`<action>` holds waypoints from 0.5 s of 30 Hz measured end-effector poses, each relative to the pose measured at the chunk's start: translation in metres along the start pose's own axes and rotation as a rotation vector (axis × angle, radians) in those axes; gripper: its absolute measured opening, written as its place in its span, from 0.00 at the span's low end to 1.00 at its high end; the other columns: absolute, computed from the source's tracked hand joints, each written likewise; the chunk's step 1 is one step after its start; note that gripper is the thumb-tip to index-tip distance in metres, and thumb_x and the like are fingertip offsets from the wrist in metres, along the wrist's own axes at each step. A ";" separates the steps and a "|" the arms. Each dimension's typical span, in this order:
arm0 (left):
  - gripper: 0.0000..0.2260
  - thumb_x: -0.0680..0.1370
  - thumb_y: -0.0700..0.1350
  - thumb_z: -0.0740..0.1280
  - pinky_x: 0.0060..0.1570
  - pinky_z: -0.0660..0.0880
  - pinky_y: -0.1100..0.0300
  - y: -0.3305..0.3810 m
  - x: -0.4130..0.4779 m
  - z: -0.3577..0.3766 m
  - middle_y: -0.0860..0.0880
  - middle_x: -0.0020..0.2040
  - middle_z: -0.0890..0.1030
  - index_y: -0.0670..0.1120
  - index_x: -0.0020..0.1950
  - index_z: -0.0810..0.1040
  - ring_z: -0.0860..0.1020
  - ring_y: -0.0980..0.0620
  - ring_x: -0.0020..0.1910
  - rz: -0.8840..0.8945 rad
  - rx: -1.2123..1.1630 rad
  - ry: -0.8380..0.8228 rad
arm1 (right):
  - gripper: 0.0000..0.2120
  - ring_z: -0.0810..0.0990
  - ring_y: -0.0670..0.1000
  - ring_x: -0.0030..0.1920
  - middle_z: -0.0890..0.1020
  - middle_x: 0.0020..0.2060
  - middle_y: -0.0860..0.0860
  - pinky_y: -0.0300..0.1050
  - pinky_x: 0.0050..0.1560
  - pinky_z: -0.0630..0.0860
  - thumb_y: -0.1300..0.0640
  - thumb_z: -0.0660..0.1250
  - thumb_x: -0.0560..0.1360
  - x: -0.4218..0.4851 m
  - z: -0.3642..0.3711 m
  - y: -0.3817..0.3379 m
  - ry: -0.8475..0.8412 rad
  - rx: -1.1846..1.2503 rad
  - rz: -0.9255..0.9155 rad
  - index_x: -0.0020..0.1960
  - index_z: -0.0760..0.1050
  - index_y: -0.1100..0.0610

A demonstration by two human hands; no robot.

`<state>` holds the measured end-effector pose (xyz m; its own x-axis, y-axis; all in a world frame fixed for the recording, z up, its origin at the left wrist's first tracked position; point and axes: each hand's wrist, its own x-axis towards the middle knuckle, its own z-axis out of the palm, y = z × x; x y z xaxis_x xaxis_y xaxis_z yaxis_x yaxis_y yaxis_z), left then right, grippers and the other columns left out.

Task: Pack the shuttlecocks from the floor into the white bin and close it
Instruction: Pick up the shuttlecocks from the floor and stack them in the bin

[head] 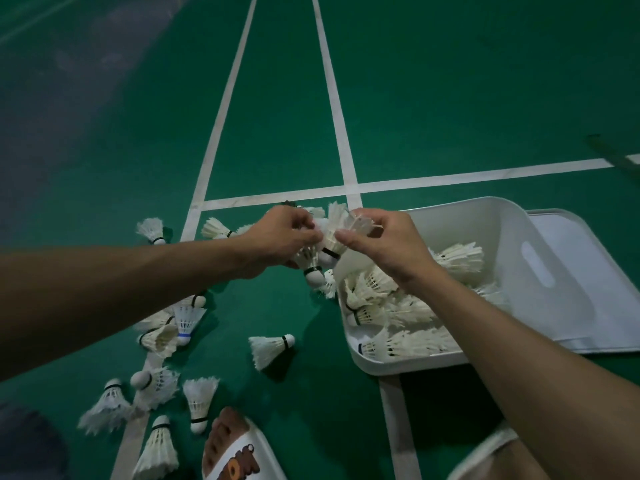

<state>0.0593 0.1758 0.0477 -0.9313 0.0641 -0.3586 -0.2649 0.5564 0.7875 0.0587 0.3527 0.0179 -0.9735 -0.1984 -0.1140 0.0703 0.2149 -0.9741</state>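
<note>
Honestly, we were maybe halfway through at this point. The white bin (502,237) sat on the green floor (450,98) to the right, open, with a decent pile of feathers (398,313) covering its bottom. Its lid (588,289) lay flat just beyond it on the right, so closing was nowhere near.

Both hands met just off the bin's far left corner. Our left hand (284,237) had its fingers curled round a bunch of shuttlecocks (311,263) nested into each other, and our right hand (377,244) pinched the feather end of the same bunch from the other side (how many were in it we couldn't tell, the fingers hid most of it). The bunch hung above the floor, not yet over the bin.

Plenty was left to pick up: one lone shuttlecock (270,348) lay between us and the bin, a scattered lot (156,386) sat near left by our slipper (232,445), and a few more lay further out on the left. So our guess: drop this bunch in, clear the rest, then put the lid on.
</note>
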 end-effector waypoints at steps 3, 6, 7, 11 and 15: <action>0.05 0.79 0.43 0.65 0.23 0.69 0.67 0.016 0.006 0.013 0.45 0.43 0.79 0.42 0.46 0.76 0.74 0.54 0.31 0.099 0.197 0.011 | 0.12 0.82 0.60 0.46 0.84 0.43 0.57 0.62 0.53 0.79 0.54 0.75 0.70 0.000 -0.021 0.008 0.110 -0.061 0.002 0.51 0.81 0.59; 0.06 0.80 0.44 0.63 0.29 0.67 0.65 0.030 0.018 0.031 0.49 0.41 0.78 0.44 0.45 0.76 0.73 0.56 0.34 0.206 0.412 -0.005 | 0.18 0.81 0.52 0.50 0.82 0.50 0.51 0.53 0.58 0.77 0.53 0.75 0.70 -0.005 -0.054 0.016 0.241 -0.095 0.065 0.58 0.79 0.57; 0.07 0.80 0.44 0.62 0.30 0.67 0.64 0.035 0.022 0.039 0.50 0.40 0.77 0.44 0.45 0.76 0.73 0.55 0.35 0.243 0.467 -0.017 | 0.19 0.80 0.51 0.52 0.81 0.53 0.50 0.51 0.57 0.77 0.53 0.75 0.71 -0.006 -0.066 0.021 0.297 -0.116 0.086 0.60 0.77 0.55; 0.10 0.80 0.46 0.61 0.30 0.65 0.63 0.054 0.040 0.073 0.49 0.37 0.75 0.44 0.42 0.74 0.72 0.52 0.34 0.371 0.621 -0.153 | 0.24 0.77 0.52 0.51 0.73 0.54 0.50 0.51 0.54 0.77 0.56 0.72 0.74 -0.016 -0.112 0.045 0.400 -0.216 0.151 0.65 0.65 0.44; 0.10 0.80 0.46 0.63 0.41 0.71 0.57 0.065 0.064 0.106 0.42 0.45 0.79 0.41 0.43 0.77 0.75 0.47 0.42 0.420 0.739 -0.343 | 0.24 0.71 0.44 0.42 0.66 0.58 0.51 0.39 0.47 0.70 0.58 0.64 0.79 -0.026 -0.141 0.068 0.411 -0.351 0.171 0.69 0.63 0.37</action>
<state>0.0093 0.3040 0.0233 -0.7585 0.5575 -0.3375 0.4160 0.8128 0.4077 0.0579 0.5072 -0.0174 -0.9642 0.2406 -0.1113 0.2266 0.5301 -0.8171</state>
